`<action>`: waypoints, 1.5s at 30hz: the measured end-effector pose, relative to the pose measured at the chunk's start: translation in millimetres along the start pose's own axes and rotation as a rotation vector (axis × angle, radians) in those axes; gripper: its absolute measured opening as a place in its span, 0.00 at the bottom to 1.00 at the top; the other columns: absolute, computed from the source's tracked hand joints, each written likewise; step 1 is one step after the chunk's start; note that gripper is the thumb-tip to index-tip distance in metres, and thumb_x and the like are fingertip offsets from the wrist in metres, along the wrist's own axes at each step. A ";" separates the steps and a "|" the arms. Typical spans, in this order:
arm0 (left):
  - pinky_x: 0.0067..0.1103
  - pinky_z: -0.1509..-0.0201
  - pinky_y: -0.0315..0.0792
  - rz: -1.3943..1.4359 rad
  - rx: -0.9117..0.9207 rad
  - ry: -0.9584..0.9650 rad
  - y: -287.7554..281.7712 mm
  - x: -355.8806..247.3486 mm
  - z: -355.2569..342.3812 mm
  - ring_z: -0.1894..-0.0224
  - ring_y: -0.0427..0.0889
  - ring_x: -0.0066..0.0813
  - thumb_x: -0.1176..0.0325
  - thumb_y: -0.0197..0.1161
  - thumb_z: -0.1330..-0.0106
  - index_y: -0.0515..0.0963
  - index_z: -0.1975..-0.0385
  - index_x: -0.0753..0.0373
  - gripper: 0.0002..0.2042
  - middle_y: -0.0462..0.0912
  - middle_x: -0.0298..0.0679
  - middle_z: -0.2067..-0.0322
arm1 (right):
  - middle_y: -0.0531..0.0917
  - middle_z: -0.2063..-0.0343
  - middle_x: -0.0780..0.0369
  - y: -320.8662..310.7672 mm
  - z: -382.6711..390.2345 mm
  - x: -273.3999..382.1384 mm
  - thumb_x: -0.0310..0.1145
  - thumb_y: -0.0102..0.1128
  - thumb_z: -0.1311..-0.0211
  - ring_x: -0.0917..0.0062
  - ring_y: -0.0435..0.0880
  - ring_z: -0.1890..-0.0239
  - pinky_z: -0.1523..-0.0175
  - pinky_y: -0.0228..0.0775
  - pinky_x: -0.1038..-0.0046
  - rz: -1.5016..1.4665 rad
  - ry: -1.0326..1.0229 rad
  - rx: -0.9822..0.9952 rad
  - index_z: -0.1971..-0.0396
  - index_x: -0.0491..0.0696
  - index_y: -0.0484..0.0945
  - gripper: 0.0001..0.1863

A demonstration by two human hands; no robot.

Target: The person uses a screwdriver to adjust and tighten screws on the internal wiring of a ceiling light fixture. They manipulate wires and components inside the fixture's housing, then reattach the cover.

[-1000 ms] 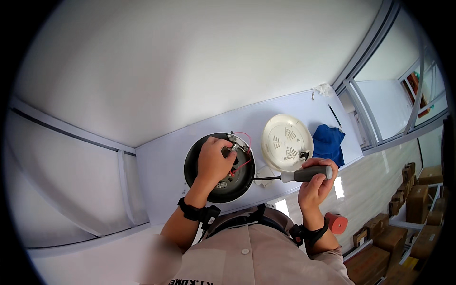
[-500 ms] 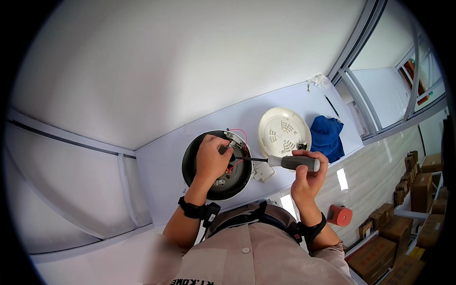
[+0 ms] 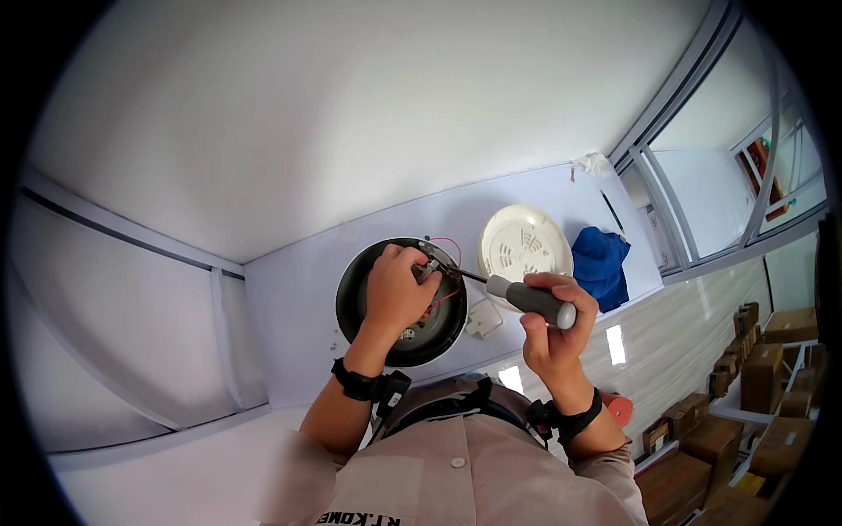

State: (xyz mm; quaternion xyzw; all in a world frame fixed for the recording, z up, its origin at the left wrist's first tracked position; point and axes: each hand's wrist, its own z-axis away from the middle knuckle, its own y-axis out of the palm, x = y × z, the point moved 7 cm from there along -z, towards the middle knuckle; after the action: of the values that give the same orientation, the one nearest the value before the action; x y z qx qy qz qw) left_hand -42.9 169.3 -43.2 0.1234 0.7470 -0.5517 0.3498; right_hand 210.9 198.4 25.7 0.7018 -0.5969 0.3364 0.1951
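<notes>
Two hands work at the white table (image 3: 289, 298). Left hand (image 3: 396, 294) rests inside the black round housing (image 3: 360, 307), fingers curled on its inner parts. Right hand (image 3: 553, 320) has fingers clamped on the grey-handled screwdriver (image 3: 531, 300), tip reaching the housing's rim. White round cover (image 3: 524, 247) and blue cloth (image 3: 601, 263) lie beside.

Bright, even daylight from windows (image 3: 745, 175) on my right; soft shadows, no glare; fisheye bends edges, black corners; focus sharp.
</notes>
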 end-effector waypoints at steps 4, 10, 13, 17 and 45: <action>0.37 0.51 0.78 0.010 0.022 -0.040 -4.1 -2.6 1.4 0.55 0.84 0.47 0.63 0.77 0.41 0.84 0.62 0.63 0.13 0.83 0.44 0.59 | 0.87 0.54 0.52 17.0 -27.0 5.3 0.40 0.79 0.37 0.61 0.87 0.56 0.50 0.79 0.66 0.095 0.048 0.106 0.48 0.44 0.71 0.27; 0.39 0.53 0.77 -0.019 0.000 -0.008 -0.9 2.7 1.7 0.57 0.83 0.48 0.64 0.76 0.40 0.84 0.62 0.62 0.12 0.82 0.43 0.60 | 0.87 0.57 0.53 36.2 -47.1 7.5 0.39 0.79 0.37 0.59 0.88 0.58 0.53 0.80 0.64 0.223 0.032 0.210 0.49 0.44 0.71 0.27; 0.39 0.53 0.77 -0.022 -0.015 -0.003 1.5 4.5 2.3 0.57 0.83 0.48 0.64 0.76 0.41 0.85 0.63 0.62 0.11 0.83 0.42 0.60 | 0.87 0.59 0.53 41.8 -50.6 10.5 0.38 0.79 0.37 0.58 0.88 0.59 0.54 0.80 0.65 0.247 -0.016 0.231 0.49 0.43 0.72 0.26; 0.40 0.53 0.77 -0.023 -0.045 0.000 4.1 8.8 3.0 0.58 0.84 0.48 0.63 0.77 0.42 0.85 0.64 0.61 0.12 0.83 0.41 0.60 | 0.87 0.60 0.54 48.0 -53.8 13.3 0.39 0.80 0.38 0.58 0.88 0.59 0.54 0.80 0.64 0.281 -0.042 0.252 0.49 0.43 0.73 0.27; 0.39 0.53 0.78 -0.009 -0.143 -0.005 3.0 11.2 9.2 0.57 0.84 0.45 0.62 0.77 0.43 0.87 0.60 0.53 0.12 0.83 0.37 0.61 | 0.88 0.63 0.54 62.2 -67.7 19.6 0.44 0.82 0.39 0.63 0.90 0.65 0.59 0.81 0.70 0.401 -0.121 0.297 0.53 0.42 0.74 0.29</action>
State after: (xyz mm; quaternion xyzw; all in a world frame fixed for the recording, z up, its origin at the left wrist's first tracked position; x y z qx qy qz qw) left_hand -45.8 159.8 -54.2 0.0932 0.7842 -0.4988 0.3571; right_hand 135.6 217.2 78.8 0.6093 -0.6786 0.4099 -0.0166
